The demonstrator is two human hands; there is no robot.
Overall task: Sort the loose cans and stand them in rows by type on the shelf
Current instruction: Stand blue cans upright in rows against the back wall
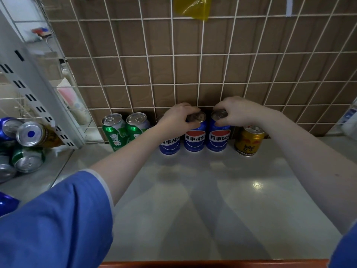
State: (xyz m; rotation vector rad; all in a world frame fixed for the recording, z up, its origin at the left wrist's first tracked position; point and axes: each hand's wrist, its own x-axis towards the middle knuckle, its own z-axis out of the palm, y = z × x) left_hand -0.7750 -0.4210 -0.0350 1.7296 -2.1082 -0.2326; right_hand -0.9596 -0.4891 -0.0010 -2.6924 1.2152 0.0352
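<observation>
Though gripped, blue cans [206, 139] upright.

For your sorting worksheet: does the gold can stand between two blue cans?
No, the gold can stands at the right end of the row, beside the last blue can.

**Colours along the shelf**

Two green cans [114, 132] with white lettering stand at the far left of the row. Three blue cans [195, 138] follow, each bearing a red, white and blue roundel with white characters. A gold can [249, 141] with red markings stands at the right. The shelf [193, 200] is pale grey and glossy, edged in orange-brown at the near side. Behind, a white wire grid [173, 55] crosses brown board. Both sleeves [58, 219] are blue. A translucent yellow bag [191, 6] hangs above.
</observation>
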